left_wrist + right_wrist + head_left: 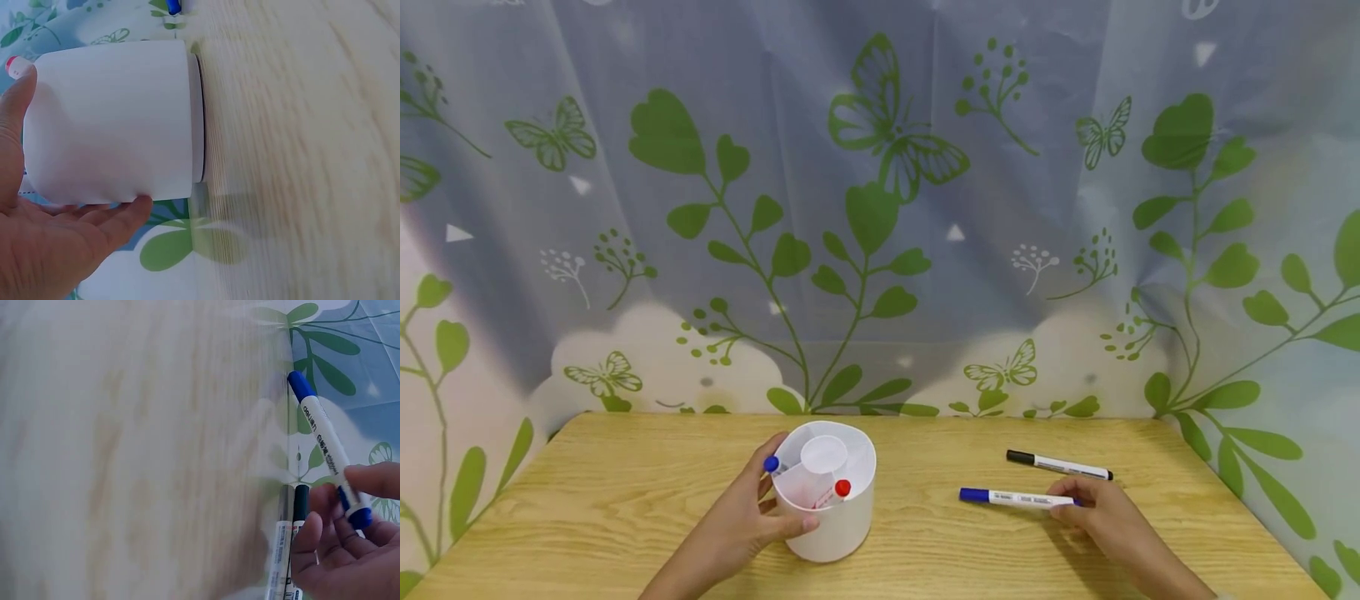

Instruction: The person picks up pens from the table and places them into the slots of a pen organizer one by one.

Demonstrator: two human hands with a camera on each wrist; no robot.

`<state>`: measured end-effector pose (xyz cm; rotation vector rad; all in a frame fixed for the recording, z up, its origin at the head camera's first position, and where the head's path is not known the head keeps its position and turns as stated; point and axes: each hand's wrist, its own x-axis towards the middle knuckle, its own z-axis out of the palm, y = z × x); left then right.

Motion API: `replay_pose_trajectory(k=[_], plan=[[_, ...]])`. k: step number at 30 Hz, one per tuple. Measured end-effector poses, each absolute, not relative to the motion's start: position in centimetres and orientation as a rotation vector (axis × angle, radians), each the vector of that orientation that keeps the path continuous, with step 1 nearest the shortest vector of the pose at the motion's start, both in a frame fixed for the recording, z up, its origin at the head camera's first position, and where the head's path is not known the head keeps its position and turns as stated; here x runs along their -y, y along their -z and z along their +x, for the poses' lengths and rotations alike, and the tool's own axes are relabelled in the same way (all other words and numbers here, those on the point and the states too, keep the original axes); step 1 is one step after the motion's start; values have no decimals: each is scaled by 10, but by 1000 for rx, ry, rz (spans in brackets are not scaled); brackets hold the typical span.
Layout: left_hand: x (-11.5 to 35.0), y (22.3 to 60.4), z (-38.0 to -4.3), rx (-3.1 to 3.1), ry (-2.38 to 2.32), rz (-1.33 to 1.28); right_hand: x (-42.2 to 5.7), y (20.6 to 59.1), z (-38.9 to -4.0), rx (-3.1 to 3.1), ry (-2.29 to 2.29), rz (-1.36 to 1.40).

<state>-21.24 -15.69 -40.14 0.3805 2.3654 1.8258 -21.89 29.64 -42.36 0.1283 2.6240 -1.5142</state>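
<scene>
My left hand (730, 527) grips a round white pen holder (835, 535) with inner compartments, thumb on its near side and fingers around its left. Inside it lean a blue-ended marker (771, 464) at the left rim and a red-ended marker (842, 488) at the front. To the right, my right hand (1108, 518) pinches a white marker with a blue cap (976, 495) by its far end, cap pointing left. The right wrist view shows this blue marker (325, 440) tilted between thumb and fingers, raised off the table. Just behind it, a black-capped whiteboard marker (1067, 466) lies on the tabletop.
Both hands work over a light wood-grain table (625, 500). Along its back edge hangs a curtain (880, 250) printed with green leaves and butterflies. The glossy surface mirrors the black marker in the right wrist view.
</scene>
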Motion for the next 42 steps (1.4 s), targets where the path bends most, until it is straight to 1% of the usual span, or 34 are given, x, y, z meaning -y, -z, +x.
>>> replay_pose_trajectory(k=[6, 20, 31, 42], plan=[[153, 401, -213, -2435, -1777, 361, -292, 417, -216, -2567, 1626, 113], [150, 405, -218, -2414, -1829, 357, -274, 407, -217, -2517, 1859, 217], [151, 405, -219, -2379, -1833, 337, -265, 397, -215, -2452, 1998, 188], [151, 404, -218, -2387, -1811, 325, -242, 387, -216, -2384, 2076, 86]])
